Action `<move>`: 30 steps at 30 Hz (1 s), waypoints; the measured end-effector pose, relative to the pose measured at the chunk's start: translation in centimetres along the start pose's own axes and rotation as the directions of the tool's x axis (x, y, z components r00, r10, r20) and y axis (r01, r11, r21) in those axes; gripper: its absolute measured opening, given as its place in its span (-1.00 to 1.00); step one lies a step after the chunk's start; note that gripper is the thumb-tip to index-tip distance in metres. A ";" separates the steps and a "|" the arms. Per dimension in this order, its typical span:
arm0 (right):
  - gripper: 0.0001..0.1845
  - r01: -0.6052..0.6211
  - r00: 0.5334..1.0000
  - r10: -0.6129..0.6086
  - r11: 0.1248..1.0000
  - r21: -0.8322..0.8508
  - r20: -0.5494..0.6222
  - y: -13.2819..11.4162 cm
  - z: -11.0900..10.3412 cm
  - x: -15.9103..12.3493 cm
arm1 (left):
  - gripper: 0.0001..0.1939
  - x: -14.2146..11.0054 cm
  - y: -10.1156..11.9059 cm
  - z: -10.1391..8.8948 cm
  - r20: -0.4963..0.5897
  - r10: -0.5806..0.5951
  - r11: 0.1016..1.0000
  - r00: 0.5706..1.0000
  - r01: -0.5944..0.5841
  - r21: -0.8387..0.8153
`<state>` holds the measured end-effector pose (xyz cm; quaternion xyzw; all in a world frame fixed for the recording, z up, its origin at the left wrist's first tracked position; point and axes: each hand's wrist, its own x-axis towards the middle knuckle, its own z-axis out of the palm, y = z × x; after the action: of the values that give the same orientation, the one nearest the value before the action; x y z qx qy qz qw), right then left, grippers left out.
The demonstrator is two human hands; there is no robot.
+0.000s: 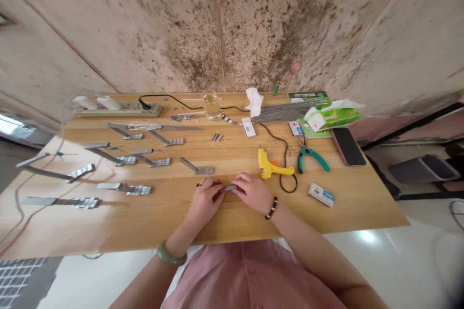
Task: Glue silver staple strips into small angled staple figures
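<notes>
My left hand (206, 200) and my right hand (253, 192) meet near the table's front edge. Between their fingertips is a small flat grey strip (229, 188), pinched from both ends. Fingers cover part of it. Just beyond lies an angled grey piece (197, 167) with a segmented end. More grey assemblies of this sort, such as a straight one (124, 188) and a bent one (150, 158), are spread over the left side. A few short grey strips (217, 137) lie farther back. To the right rests a yellow hot glue gun (271, 166).
Teal-handled pliers (313, 158), a small white-and-blue box (321, 195) and a phone (348, 147) lie right. Behind are a bundle of thin grey wires (282, 112), a tissue pack (335, 117) and a glass of yellowish liquid (210, 106). A power strip (126, 110) sits back left.
</notes>
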<state>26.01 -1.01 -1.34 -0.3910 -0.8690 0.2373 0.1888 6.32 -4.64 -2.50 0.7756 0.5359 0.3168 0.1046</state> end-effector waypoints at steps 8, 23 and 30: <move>-0.66 -0.026 0.999 0.024 0.999 -0.040 -0.032 -1.0 -4.8 -1.3 | -0.86 0.1 -0.3 0.3 -0.033 0.040 0.999 0.999 -0.040 -0.013; -0.50 -0.339 0.924 0.379 0.742 -0.578 -0.054 4.6 -7.3 -2.5 | -0.85 -0.1 -0.4 0.7 -0.081 -0.004 1.000 0.997 0.003 -0.008; -0.55 -0.307 0.949 0.291 0.759 -0.574 -0.122 4.9 -7.4 -3.1 | -0.82 -0.3 -0.9 0.5 -0.070 0.008 1.000 0.997 -0.009 -0.017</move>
<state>34.60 1.44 1.50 -0.5663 -0.8234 -0.0203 0.0297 5.87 -4.47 -3.49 0.7653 0.5331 0.3491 0.0913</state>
